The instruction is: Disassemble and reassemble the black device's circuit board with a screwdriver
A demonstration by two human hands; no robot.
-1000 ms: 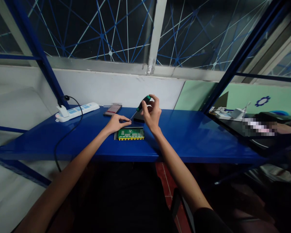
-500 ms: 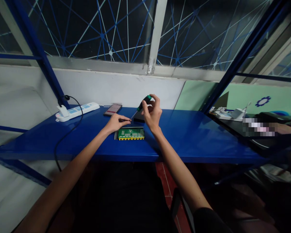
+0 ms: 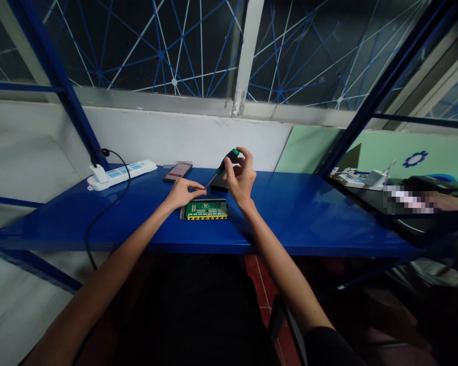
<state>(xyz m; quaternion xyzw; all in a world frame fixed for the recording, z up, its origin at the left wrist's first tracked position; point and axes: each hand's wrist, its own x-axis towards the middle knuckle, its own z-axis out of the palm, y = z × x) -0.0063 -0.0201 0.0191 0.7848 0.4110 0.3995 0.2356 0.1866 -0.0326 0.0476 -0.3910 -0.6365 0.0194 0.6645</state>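
A green circuit board with a yellow front edge lies on the blue table. My right hand is closed round the green-and-black handle of a screwdriver, tilted so its thin shaft slants down to the left. My left hand rests at the board's far left corner, fingers pinched together at the screwdriver's tip. What they pinch is too small to make out. A dark flat object lies just behind the board, partly hidden by my right hand.
A phone lies at the back of the table. A white power strip with a black cable sits at the back left. To the right, a black surface holds white devices. A blue frame post slants beside it.
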